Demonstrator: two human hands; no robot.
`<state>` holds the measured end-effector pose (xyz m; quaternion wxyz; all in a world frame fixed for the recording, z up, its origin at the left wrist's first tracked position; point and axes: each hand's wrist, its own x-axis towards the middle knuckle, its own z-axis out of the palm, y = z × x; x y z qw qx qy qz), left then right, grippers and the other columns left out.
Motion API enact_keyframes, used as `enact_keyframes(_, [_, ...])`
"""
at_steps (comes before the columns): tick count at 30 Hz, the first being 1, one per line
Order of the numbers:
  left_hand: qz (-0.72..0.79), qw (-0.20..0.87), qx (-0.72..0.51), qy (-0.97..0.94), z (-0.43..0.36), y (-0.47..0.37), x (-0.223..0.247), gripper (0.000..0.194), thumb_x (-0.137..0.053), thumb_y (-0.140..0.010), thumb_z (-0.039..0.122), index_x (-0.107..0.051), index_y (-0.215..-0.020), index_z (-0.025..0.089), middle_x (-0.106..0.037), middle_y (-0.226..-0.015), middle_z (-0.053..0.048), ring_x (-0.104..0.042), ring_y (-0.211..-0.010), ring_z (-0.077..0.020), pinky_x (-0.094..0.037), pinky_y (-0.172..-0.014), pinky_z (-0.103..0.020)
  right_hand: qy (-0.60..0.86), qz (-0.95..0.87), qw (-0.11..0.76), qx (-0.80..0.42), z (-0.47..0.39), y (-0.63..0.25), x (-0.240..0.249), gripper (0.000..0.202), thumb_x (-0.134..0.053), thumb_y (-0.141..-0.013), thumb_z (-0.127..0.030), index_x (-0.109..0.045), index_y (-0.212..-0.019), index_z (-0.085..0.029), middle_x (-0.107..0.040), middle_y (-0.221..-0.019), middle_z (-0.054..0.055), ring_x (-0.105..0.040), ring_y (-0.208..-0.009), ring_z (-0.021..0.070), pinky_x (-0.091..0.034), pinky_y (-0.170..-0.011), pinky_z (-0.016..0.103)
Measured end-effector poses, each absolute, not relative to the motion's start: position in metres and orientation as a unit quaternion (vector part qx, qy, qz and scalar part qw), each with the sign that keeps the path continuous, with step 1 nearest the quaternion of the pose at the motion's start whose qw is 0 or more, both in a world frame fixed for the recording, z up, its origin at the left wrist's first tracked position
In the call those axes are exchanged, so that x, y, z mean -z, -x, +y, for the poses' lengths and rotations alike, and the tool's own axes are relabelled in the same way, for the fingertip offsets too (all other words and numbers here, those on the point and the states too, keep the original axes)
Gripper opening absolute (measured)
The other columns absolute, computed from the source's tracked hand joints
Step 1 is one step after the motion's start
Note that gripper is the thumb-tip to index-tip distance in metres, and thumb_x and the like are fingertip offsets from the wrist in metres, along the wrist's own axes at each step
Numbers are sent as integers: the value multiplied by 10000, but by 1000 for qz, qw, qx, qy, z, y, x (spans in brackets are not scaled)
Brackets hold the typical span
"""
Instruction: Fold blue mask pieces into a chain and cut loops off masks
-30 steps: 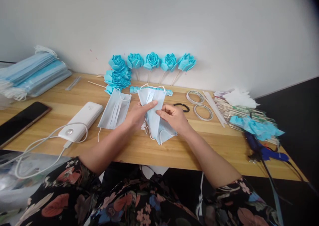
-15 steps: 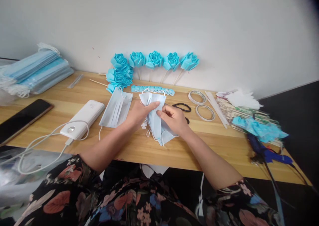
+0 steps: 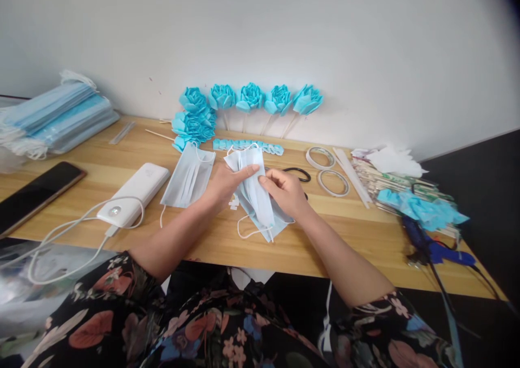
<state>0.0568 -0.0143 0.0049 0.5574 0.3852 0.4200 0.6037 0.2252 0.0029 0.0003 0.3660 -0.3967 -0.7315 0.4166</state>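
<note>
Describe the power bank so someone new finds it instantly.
On the left of the wooden table lies a black phone. Just right of it is the power bank, a rounded block; its white body and plugged-in white cable set it apart from the phone.

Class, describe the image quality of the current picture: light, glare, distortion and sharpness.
Head view: top right corner dark; lighting diffuse, shadows faint; glare on the plastic at lower left; wide-angle stretching towards the sides, as at the phone; fine detail on the held mask slightly smeared.
</note>
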Motion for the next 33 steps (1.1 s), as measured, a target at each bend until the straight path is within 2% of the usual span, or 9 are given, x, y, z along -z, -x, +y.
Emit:
enact_keyframes(3, [417, 559, -605, -384, -14, -57, -4, 425, -856, -665, 312, -667, -1014, 162, -693, -911, -25, -647, -816, -161, -511, -750, -286, 395, -738, 370, -403, 2, -224, -1, 306, -576, -882, -399, -459, -664, -218, -417, -590, -50, -355, -557, 104, -300, -549, 271])
enact_keyframes(7, [412, 568, -592, -397, -15, -59, -5, 376, -859, -655, 322, -664, -929, 154, -687, -868, -24, -646, -790, -159, -516, -752, -294, 398, -742, 373, -391, 2, -224, -2, 316, -567, -884, -391, -438, -654, -219, -402, -585, -52, -341, -554, 102, -295, -546, 269])
enact_keyframes(15, [415, 596, -556, -405, -14, -55, -4, 373, -885, -624, 320, -675, -879, 146, -704, -837, -35, -653, -747, -164, -531, -732, -314, 391, -765, 370, -353, 1, -225, -4, 307, -553, -881, -364, -419, -645, -220, -416, -584, -47, -354, -558, 104, -300, -554, 269])
enact_keyframes(23, [412, 596, -569, -390, -14, -55, -5, 370, -886, -630, 323, -688, -893, 154, -708, -847, -37, -658, -761, -168, -538, -730, -311, 405, -714, 393, -415, 3, -222, -1, 261, -607, -855, -432, -563, -730, -207, -449, -629, -40, -357, -580, 106, -309, -547, 260])
enact_keyframes(29, [424, 586, -565, -397, -14, -55, -5, 388, -885, -624, 345, -680, -892, 153, -691, -837, -36, -634, -742, -159, -515, -705, -294, 404, -704, 402, -424, 5, -223, 1, 260, -621, -836, -401, -524, -690, -210, -407, -612, -48, -330, -562, 96, -291, -530, 255])
enact_keyframes(33, [468, 519, -563, -442, -13, -46, -9, 378, -816, -718, 418, -687, -966, 164, -687, -907, -53, -634, -806, -182, -493, -731, -297, 412, -719, 402, -389, 6, -226, 1, 240, -614, -838, -365, -521, -679, -211, -419, -599, -47, -347, -556, 97, -303, -539, 257])
